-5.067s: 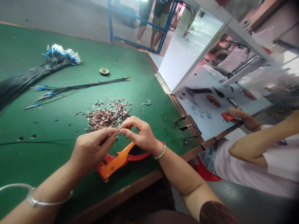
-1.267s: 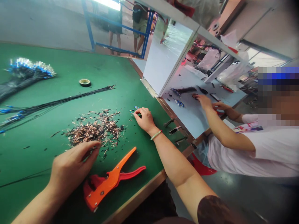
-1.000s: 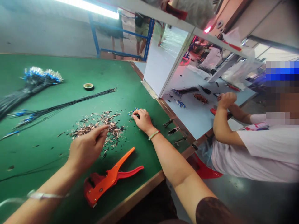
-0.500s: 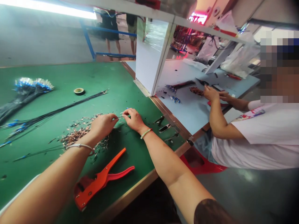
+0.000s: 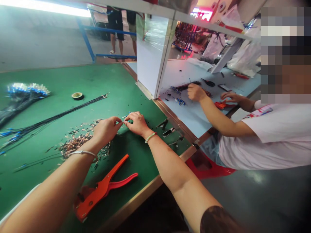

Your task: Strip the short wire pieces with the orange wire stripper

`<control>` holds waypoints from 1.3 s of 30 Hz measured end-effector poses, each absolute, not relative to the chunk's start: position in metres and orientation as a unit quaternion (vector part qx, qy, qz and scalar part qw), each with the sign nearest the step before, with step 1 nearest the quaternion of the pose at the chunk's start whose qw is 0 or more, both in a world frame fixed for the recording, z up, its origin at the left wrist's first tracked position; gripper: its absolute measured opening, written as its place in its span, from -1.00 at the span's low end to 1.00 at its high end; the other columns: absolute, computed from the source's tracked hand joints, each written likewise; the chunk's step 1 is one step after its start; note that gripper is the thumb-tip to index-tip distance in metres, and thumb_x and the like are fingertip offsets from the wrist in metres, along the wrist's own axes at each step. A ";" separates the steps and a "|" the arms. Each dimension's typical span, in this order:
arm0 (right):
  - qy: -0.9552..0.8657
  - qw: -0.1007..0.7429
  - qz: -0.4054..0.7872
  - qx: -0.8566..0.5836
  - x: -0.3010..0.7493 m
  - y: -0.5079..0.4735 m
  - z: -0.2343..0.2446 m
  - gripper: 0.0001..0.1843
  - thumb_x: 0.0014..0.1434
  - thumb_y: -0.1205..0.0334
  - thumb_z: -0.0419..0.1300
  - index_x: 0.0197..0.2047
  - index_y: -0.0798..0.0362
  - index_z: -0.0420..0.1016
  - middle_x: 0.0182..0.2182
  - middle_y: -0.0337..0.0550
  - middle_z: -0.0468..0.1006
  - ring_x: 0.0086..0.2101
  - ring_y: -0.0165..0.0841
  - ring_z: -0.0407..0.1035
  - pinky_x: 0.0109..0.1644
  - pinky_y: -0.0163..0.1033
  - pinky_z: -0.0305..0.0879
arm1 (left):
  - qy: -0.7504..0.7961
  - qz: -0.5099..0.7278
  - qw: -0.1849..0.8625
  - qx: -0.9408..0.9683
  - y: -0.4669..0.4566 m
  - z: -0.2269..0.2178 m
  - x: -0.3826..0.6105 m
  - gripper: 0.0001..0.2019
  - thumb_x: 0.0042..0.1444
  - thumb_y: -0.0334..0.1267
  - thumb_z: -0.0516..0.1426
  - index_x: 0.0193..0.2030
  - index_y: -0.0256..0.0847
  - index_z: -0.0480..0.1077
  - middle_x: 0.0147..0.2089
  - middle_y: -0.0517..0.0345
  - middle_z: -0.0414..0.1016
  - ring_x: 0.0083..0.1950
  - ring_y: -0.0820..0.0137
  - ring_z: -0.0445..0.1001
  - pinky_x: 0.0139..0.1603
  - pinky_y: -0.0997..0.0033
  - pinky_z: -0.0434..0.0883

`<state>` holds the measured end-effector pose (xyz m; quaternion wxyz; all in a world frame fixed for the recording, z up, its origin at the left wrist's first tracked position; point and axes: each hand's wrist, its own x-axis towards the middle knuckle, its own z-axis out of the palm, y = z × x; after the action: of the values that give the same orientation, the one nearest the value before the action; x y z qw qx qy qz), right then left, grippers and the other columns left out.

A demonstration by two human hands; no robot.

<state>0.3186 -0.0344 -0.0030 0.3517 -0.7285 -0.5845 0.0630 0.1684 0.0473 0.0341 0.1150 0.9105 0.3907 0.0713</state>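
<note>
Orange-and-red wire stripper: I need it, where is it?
In the head view, the orange-and-red wire stripper lies on the green mat between the person's forearms, by the wooden edge.

Thin silver bangle (image 5: 84, 152) on left wrist (image 5: 93, 147), pale green beaded bracelet (image 5: 150, 137) on right wrist (image 5: 145, 132), dark brown sleeve (image 5: 217, 220) on right arm (image 5: 184, 191)

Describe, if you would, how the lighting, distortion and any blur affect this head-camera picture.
In the head view, the overhead light strip glares white along the top edge, the wide lens tilts and stretches the green workbench, the co-worker's head is masked by coarse pixel blocks, and the left hand looks fairly sharp.
</note>
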 end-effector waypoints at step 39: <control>-0.522 0.489 0.113 -0.690 0.326 -0.028 -0.008 -0.93 0.21 0.33 0.33 -0.33 0.02 0.61 -0.21 -0.17 0.64 -0.04 -0.25 0.49 0.20 -0.13 0.32 | 0.410 0.131 0.200 0.880 0.052 0.031 0.173 -0.60 0.16 0.03 0.08 -0.08 -0.12 0.63 -0.33 0.08 0.65 -0.30 0.25 0.53 -0.26 0.36 0.30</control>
<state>0.3262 -0.0277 -0.0079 0.4889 -0.6899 -0.5218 0.1125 0.1725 0.0519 0.0307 0.1995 0.8804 0.4099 0.1306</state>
